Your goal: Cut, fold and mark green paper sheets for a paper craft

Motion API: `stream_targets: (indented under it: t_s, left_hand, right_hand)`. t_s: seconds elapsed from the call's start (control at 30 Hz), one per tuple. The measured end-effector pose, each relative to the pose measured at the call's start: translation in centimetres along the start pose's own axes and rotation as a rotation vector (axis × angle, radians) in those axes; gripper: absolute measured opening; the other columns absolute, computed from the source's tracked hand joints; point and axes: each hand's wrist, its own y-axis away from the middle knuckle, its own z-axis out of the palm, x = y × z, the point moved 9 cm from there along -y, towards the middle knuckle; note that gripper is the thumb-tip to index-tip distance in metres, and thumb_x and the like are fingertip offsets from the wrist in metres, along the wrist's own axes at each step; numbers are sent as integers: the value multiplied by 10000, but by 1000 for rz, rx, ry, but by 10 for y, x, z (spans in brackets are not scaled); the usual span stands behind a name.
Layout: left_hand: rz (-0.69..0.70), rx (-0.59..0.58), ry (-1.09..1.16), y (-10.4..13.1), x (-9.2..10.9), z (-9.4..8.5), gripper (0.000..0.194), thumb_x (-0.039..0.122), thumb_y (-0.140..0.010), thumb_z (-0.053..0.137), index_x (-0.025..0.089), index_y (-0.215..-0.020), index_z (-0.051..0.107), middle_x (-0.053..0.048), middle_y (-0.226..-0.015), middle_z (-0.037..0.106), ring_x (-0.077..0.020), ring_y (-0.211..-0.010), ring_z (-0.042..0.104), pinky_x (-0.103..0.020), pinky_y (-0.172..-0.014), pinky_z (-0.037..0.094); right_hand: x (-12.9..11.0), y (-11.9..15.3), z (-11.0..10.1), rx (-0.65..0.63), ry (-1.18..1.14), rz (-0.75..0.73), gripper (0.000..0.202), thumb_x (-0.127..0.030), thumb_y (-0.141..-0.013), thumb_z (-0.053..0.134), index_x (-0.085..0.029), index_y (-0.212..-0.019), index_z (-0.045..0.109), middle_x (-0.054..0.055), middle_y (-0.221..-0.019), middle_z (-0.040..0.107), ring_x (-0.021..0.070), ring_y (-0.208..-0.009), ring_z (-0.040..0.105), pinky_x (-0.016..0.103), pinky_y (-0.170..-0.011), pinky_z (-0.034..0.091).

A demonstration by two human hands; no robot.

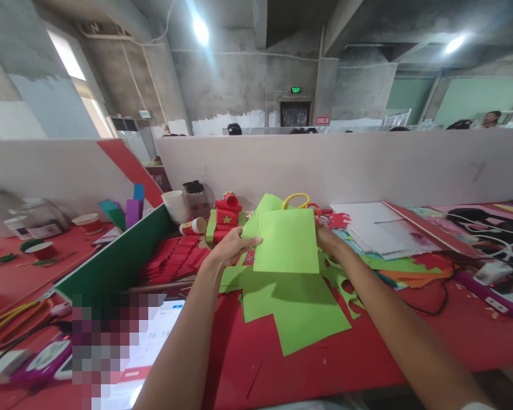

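A light green square sheet of paper is held up in front of me. My left hand pinches its left edge, thumb on the front, along with another piece of green paper behind it. At the right edge of the square is my right hand, its fingers closed there and largely hidden by the sheet. Yellow scissors handles and a red handle show just behind the top edge. Below lie larger green sheets, and green cut-out scraps are under my right forearm.
A green divider and a phone are on the left. Red paper strips, paper cups and a red paper craft with a star stand behind. White sheets and a purple power strip lie right.
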Motion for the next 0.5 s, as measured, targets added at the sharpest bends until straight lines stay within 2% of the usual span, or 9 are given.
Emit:
stream_targets:
  t_s: [0.07,0.13,0.2,0.3,0.37,0.43,0.5]
  left_hand:
    - [-49,-49,-78,1,-6,1,336,228,-559,885,142,-814,683,-30,-651,690,-130,-547,636,-212,-506,516]
    - [-106,-99,-159,2,-14,3,305,247,-574,875,144,-795,693,-27,-608,678,-117,-488,606,-195,-445,476]
    - [-165,-168,-219,4,-23,7,306,249,-579,869,147,-815,703,-41,-657,701,-119,-505,619,-188,-445,473]
    - [-243,-303,-268,8,-34,18,387,255,-578,863,149,-919,712,-73,-836,743,-160,-672,690,-210,-557,534]
    - [-285,-363,-295,11,-40,22,468,266,-574,864,152,-999,704,-79,-917,747,-186,-772,703,-234,-632,555]
    - [-323,-371,-329,13,-45,21,535,267,-561,871,163,-1054,692,-75,-961,743,-196,-824,700,-242,-666,559]
    - [-352,-356,-360,13,-48,17,577,256,-545,876,173,-1082,682,-71,-996,737,-204,-865,694,-248,-689,558]
  right_hand:
    - [-2,0,-11,-23,-108,11,576,-590,-964,301,-158,-1176,619,121,-964,726,244,-819,692,394,-718,571]
    - [-2,5,-17,-90,-316,31,638,-650,-937,292,-164,-1230,582,135,-1041,712,256,-892,691,386,-726,572]
    - [3,13,-19,-175,-412,65,630,-657,-921,353,-182,-1291,539,138,-1140,681,253,-965,674,375,-760,565]
    - [23,21,-8,-301,-273,146,563,-547,-838,634,-220,-1289,547,122,-1237,633,222,-979,657,338,-803,546]
    - [33,22,4,-368,-153,135,538,-438,-769,756,-217,-1230,590,105,-1284,599,206,-1034,626,309,-858,515]
    - [38,19,16,-403,-105,105,458,-409,-774,756,-186,-1152,624,97,-1233,619,196,-1042,609,296,-871,494]
    - [42,17,26,-415,-80,99,399,-415,-799,725,-165,-1096,636,85,-1117,655,177,-946,624,281,-812,494]
